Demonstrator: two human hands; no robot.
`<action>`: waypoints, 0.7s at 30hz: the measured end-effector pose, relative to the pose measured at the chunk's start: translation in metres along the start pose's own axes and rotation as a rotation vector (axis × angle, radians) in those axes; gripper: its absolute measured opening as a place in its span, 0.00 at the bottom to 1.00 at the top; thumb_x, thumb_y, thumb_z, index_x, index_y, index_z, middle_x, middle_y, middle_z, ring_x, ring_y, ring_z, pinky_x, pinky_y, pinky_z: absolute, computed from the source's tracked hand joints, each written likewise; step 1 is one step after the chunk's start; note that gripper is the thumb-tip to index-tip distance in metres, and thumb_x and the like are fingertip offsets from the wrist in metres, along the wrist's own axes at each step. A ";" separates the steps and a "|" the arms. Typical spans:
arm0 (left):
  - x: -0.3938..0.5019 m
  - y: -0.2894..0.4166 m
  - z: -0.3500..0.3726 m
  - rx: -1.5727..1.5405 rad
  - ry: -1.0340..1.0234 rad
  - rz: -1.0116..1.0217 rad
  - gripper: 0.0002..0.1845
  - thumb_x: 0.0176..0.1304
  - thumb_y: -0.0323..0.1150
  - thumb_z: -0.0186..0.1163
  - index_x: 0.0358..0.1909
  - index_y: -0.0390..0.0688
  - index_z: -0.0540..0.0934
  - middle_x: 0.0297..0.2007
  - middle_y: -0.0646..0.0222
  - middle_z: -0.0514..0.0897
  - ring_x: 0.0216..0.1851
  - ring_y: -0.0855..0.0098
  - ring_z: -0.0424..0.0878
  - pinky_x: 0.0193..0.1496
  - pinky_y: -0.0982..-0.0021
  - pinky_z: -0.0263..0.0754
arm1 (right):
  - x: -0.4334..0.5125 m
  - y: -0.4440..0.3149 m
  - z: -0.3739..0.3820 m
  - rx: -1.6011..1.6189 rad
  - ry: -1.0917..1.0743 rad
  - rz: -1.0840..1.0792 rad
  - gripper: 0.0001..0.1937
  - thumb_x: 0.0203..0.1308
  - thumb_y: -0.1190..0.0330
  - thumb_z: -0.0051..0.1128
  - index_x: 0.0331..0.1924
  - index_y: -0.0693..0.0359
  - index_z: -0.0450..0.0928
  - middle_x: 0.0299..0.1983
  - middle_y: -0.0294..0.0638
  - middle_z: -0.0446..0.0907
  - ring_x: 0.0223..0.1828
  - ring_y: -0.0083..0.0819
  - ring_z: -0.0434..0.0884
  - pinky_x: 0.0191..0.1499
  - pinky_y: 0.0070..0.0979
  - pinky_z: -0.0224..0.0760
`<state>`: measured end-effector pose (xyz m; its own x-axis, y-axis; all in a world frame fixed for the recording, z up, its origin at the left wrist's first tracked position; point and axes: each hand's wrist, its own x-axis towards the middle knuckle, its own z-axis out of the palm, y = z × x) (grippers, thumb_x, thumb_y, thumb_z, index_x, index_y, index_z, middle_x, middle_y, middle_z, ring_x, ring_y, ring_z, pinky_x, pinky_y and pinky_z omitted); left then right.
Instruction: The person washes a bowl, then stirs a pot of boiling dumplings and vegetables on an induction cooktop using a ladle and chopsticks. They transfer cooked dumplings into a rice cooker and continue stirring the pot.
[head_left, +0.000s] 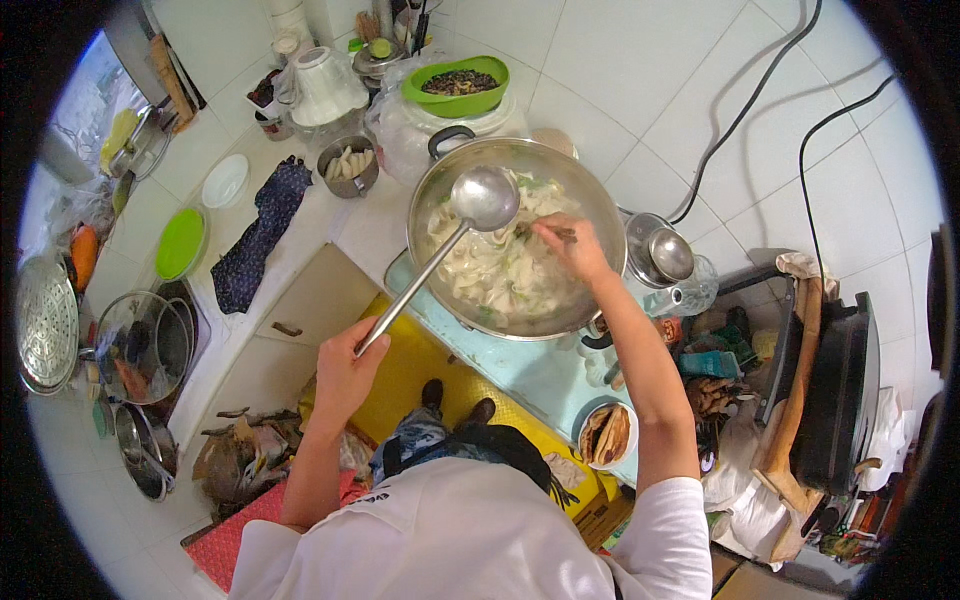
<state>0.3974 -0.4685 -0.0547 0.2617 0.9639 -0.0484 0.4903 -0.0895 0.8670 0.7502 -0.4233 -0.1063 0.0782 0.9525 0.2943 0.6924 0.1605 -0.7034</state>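
My left hand (352, 364) grips the handle of a steel ladle (486, 199), whose rounded bowl hangs over a wide metal pan (450, 315) with black handles. Wide pale noodles (510, 274) with bits of green leaf fill much of the pan. Above the food on the pan's right side is my right hand (570, 244), closed around a thin brown utensil (566, 235), perhaps chopsticks. Its far end is hard to make out near the noodles. The ladle's bowl covers part of the food.
Beside the pan stand a steel bowl (670, 253) and a clear glass jar (701, 279). A white bowl of browned flatbread pieces (607, 435) sits near my right forearm. Behind the pan is a green dish (491, 105); to its left, a metal cup (349, 184) and dark patterned cloth (259, 240).
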 end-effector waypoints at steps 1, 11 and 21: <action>0.000 -0.001 0.000 0.018 0.012 0.014 0.13 0.55 0.31 0.57 0.42 0.36 0.77 0.16 0.66 0.69 0.19 0.79 0.65 0.23 0.75 0.62 | 0.003 0.003 -0.001 -0.005 0.034 0.016 0.07 0.53 0.70 0.58 0.33 0.64 0.80 0.32 0.44 0.81 0.28 0.36 0.79 0.33 0.25 0.72; 0.006 -0.002 -0.001 -0.021 0.031 -0.025 0.13 0.56 0.31 0.57 0.42 0.36 0.76 0.16 0.69 0.67 0.19 0.82 0.64 0.23 0.76 0.61 | -0.013 -0.041 -0.071 0.100 -0.087 0.262 0.08 0.52 0.68 0.59 0.33 0.63 0.81 0.28 0.43 0.81 0.25 0.28 0.78 0.32 0.23 0.70; 0.020 -0.002 -0.007 -0.027 0.030 -0.011 0.13 0.56 0.30 0.57 0.42 0.35 0.76 0.17 0.70 0.67 0.20 0.83 0.63 0.23 0.77 0.60 | -0.046 -0.056 -0.041 -0.168 -0.494 -0.188 0.06 0.52 0.70 0.56 0.31 0.63 0.80 0.26 0.46 0.79 0.30 0.43 0.78 0.34 0.32 0.71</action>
<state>0.3958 -0.4472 -0.0537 0.2311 0.9719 -0.0440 0.4704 -0.0720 0.8795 0.7374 -0.4872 -0.0538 -0.3757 0.9260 0.0383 0.7698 0.3348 -0.5435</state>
